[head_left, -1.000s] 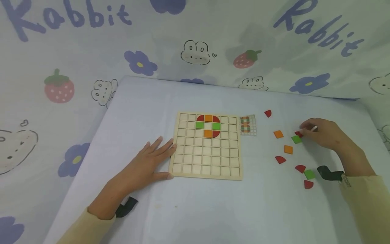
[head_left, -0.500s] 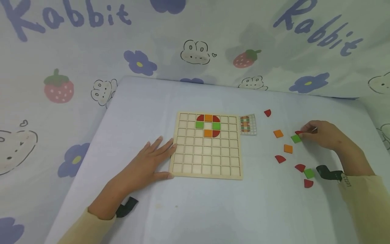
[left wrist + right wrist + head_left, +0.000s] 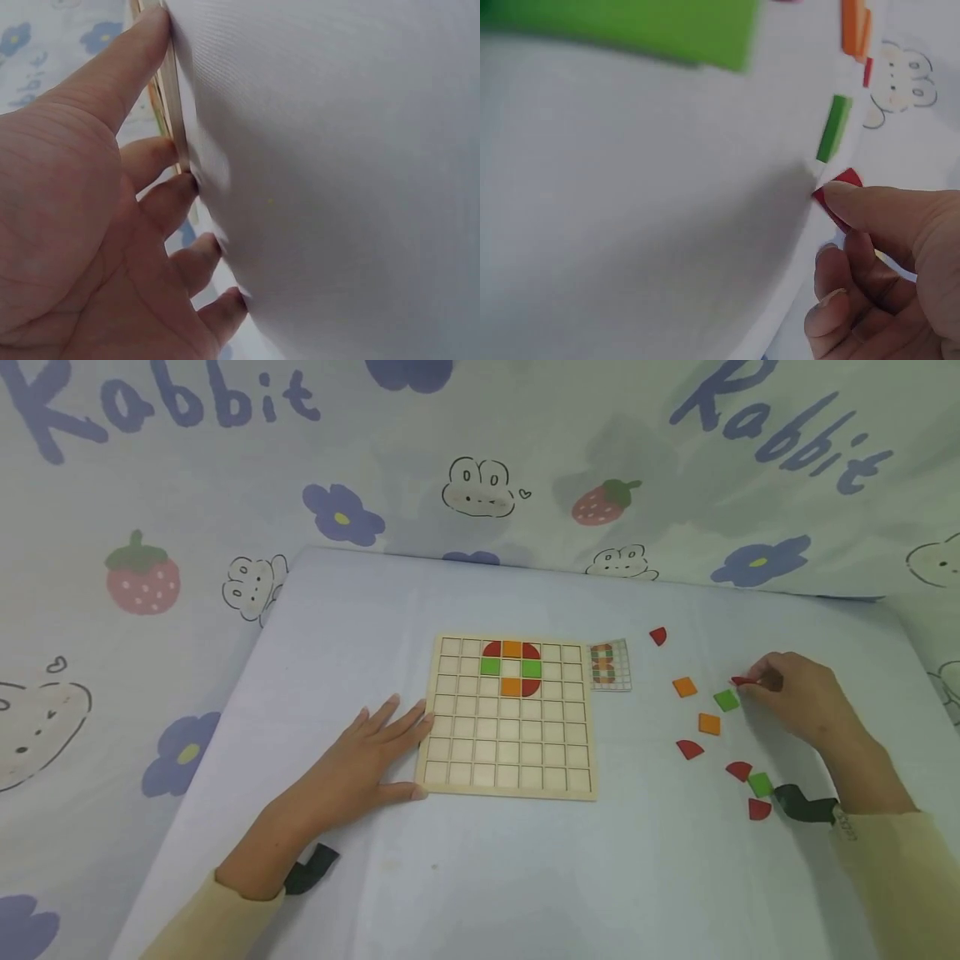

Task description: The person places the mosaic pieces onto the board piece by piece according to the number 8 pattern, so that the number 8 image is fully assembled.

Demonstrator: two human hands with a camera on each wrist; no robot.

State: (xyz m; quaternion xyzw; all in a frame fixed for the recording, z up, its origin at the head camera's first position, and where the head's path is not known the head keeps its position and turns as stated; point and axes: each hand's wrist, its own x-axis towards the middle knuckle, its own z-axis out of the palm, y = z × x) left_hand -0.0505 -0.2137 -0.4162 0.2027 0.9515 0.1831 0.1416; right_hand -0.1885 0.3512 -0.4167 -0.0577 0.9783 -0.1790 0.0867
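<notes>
A person is working at a table (image 3: pixel 375 602) covered with a pale cloth. The left hand (image 3: pixel 360 768) is lying flat with fingers spread and straight, its fingertips (image 3: pixel 161 19) pressing against the left edge of the wooden grid board (image 3: pixel 510 752). The right hand (image 3: pixel 795 693) is pinching a red quarter-round piece (image 3: pixel 742 680) between thumb and fingertips, holding it just above the cloth, to the right of the board and just beside a green square (image 3: pixel 726 699); the right wrist view is showing the same red piece (image 3: pixel 840 196) under the thumb.

Seven pieces are sitting in the board's upper cells: three red quarter-rounds, two orange squares and two green squares, forming a ring around one bare cell, with one corner cell of the ring open. A small pattern card (image 3: pixel 609 665) is lying against the board's upper right corner.

Loose on the cloth, right of the board, eight more pieces are lying apart from the one being held: four red quarter-rounds (image 3: pixel 658 636) (image 3: pixel 689 749) (image 3: pixel 738 770) (image 3: pixel 759 810), two orange squares (image 3: pixel 684 687) (image 3: pixel 709 723) and two green squares, the second (image 3: pixel 760 783) lying near the right wrist. A dark strap (image 3: pixel 806 799) is showing at the right wrist and another (image 3: pixel 311 868) at the left. A printed sheet (image 3: pixel 150 485) with rabbits, strawberries and flowers is hanging behind.
</notes>
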